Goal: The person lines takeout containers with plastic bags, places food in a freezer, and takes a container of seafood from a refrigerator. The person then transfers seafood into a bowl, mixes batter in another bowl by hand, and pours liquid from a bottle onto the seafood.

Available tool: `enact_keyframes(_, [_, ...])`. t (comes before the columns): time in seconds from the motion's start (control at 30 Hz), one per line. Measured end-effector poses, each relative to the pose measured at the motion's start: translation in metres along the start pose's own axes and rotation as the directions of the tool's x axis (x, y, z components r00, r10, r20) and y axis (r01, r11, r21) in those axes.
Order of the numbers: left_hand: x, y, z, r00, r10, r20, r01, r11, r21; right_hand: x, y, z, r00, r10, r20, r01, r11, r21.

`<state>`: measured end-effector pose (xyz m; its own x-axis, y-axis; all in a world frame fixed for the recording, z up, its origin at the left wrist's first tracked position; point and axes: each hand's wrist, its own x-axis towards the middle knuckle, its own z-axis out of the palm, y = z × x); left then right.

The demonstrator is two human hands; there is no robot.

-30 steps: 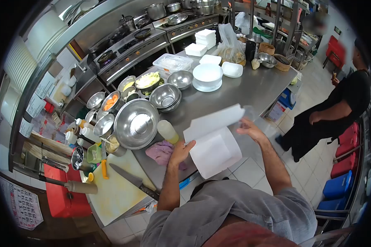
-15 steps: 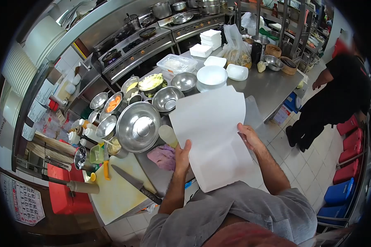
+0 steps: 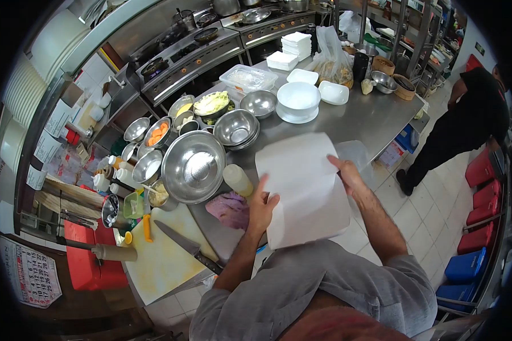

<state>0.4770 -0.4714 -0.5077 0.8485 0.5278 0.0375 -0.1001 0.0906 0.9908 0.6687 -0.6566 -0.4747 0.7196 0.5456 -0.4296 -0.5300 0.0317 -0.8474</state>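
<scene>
A stack of white paper sheets [image 3: 301,187] is in front of my body, above the near edge of the steel counter. My left hand [image 3: 261,207] grips the left edge, its fingertips slightly blurred and its thumb over the top sheet. On the opposite side, my right hand [image 3: 351,177] holds the right edge, with some fingers hidden underneath. Near my left hand are a crumpled purple cloth [image 3: 228,210] and a squeeze bottle [image 3: 238,180] with pale contents. A translucent container or lid [image 3: 355,154] shows partly behind the sheets.
A knife [image 3: 179,238] lies on a cutting board [image 3: 153,267] at left. A large steel bowl [image 3: 192,167] and several smaller bowls of ingredients crowd the counter [image 3: 347,122]. White dishes [image 3: 298,98] stand behind. A person in black [image 3: 469,116] is at right.
The paper sheets have tilted and their top edge has come down and nearer. My left hand has shifted up along the left edge, and my right hand slightly up. The person in black has turned slightly.
</scene>
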Motion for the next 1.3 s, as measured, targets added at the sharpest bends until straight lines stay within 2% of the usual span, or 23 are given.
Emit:
enact_keyframes(0.07, [0.018,-0.027,-0.008,0.999,0.015,-0.048,-0.008,0.99,0.141,0.02,-0.011,-0.028,0.985,-0.173,-0.021,0.142,0.87,-0.473])
enact_keyframes(0.1, [0.028,-0.037,-0.008,0.995,0.043,-0.087,-0.017,0.96,0.28,0.021,-0.021,-0.037,0.917,-0.4,-0.001,0.35,0.805,-0.48])
enact_keyframes(0.13, [0.036,-0.043,-0.003,0.988,0.039,-0.151,-0.013,0.986,0.166,0.018,-0.036,-0.045,0.797,-0.604,0.018,0.536,0.692,-0.483])
enact_keyframes(0.2, [0.057,-0.06,-0.001,0.974,0.13,-0.184,-0.081,0.964,0.251,0.005,-0.076,-0.062,0.641,-0.768,0.001,0.61,0.509,-0.607])
enact_keyframes(0.23, [0.065,-0.072,0.001,0.95,0.234,-0.208,-0.155,0.928,0.34,-0.016,-0.097,-0.053,0.706,-0.708,-0.019,0.573,0.586,-0.573])
enact_keyframes(0.3, [0.086,-0.097,-0.003,0.956,0.195,-0.22,-0.111,0.933,0.343,-0.051,-0.125,-0.022,0.769,-0.637,-0.049,0.516,0.664,-0.541])
enact_keyframes(0.37, [0.099,-0.114,-0.009,0.958,0.169,-0.231,-0.081,0.933,0.349,-0.067,-0.137,0.007,0.784,-0.609,0.121,0.599,0.693,-0.4])
enact_keyframes(0.4, [0.103,-0.121,-0.011,0.962,0.175,-0.212,-0.088,0.927,0.365,-0.071,-0.14,0.018,0.787,-0.607,0.111,0.594,0.696,-0.404])
enact_keyframes(0.47, [0.102,-0.111,-0.005,0.966,0.18,-0.185,-0.098,0.92,0.38,-0.075,-0.148,0.037,0.772,-0.521,0.363,0.618,0.749,-0.241])
enact_keyframes(0.5, [0.095,-0.1,0.0,0.961,0.194,-0.195,-0.088,0.889,0.45,-0.078,-0.153,0.046,0.775,-0.521,0.357,0.616,0.75,-0.242])
enact_keyframes(0.57, [0.082,-0.093,0.007,0.956,0.21,-0.203,-0.077,0.851,0.519,-0.083,-0.165,0.059,0.616,-0.485,0.621,0.569,0.819,0.076])
enact_keyframes(0.6, [0.074,-0.096,0.01,0.939,0.29,-0.183,-0.119,0.777,0.619,-0.089,-0.171,0.063,0.617,-0.484,0.62,0.567,0.82,0.076])
enact_keyframes(0.67, [0.075,-0.122,0.002,0.914,0.398,-0.077,-0.212,0.631,0.746,-0.097,-0.181,0.07,0.358,-0.702,0.616,0.5,0.701,0.509])
enact_keyframes(0.7, [0.079,-0.146,-0.006,0.904,0.428,0.001,-0.272,0.572,0.774,-0.093,-0.182,0.068,0.355,-0.7,0.619,0.499,0.702,0.508])
enact_keyframes(0.77, [0.06,-0.146,-0.002,0.847,0.527,-0.077,-0.353,0.664,0.659,-0.078,-0.18,0.057,0.159,-0.841,0.516,0.605,0.497,0.622])
enact_keyframes(0.8, [0.053,-0.143,-0.003,0.824,0.555,-0.109,-0.381,0.687,0.619,-0.073,-0.171,0.056,0.308,-0.821,0.481,0.693,0.54,0.477])
enact_keyframes(0.87, [0.044,-0.108,-0.008,0.918,0.306,-0.254,-0.241,0.936,0.255,-0.029,-0.127,0.036,0.561,-0.709,0.427,0.735,0.664,0.137])
enact_keyframes(0.93, [0.034,-0.07,-0.008,0.958,0.009,-0.285,-0.062,0.982,-0.176,0.014,-0.073,0.015,0.841,-0.46,0.285,0.524,0.824,-0.214])
enact_keyframes(0.97, [0.03,-0.06,-0.009,0.959,-0.137,-0.248,0.033,0.922,-0.385,0.029,-0.051,0.006,0.887,-0.386,0.255,0.452,0.842,-0.296])
enact_keyframes(1.03, [0.03,-0.047,-0.009,0.947,-0.21,-0.242,0.1,0.911,-0.4,0.056,-0.019,-0.005,0.927,-0.307,0.215,0.368,0.853,-0.371])
enact_keyframes(1.1, [0.027,-0.033,-0.008,0.94,-0.3,-0.165,0.149,0.79,-0.594,0.081,0.001,-0.014,0.908,-0.386,0.161,0.416,0.79,-0.451])
enact_keyframes(1.23, [0.031,-0.03,-0.002,0.96,-0.182,-0.211,0.039,0.837,-0.546,0.102,0.016,-0.014,0.858,-0.494,0.138,0.455,0.611,-0.648])
enact_keyframes(1.3, [0.033,-0.027,0.001,0.963,-0.13,-0.234,0.091,0.981,-0.172,0.101,0.014,-0.012,0.864,-0.461,0.205,0.462,0.56,-0.688])
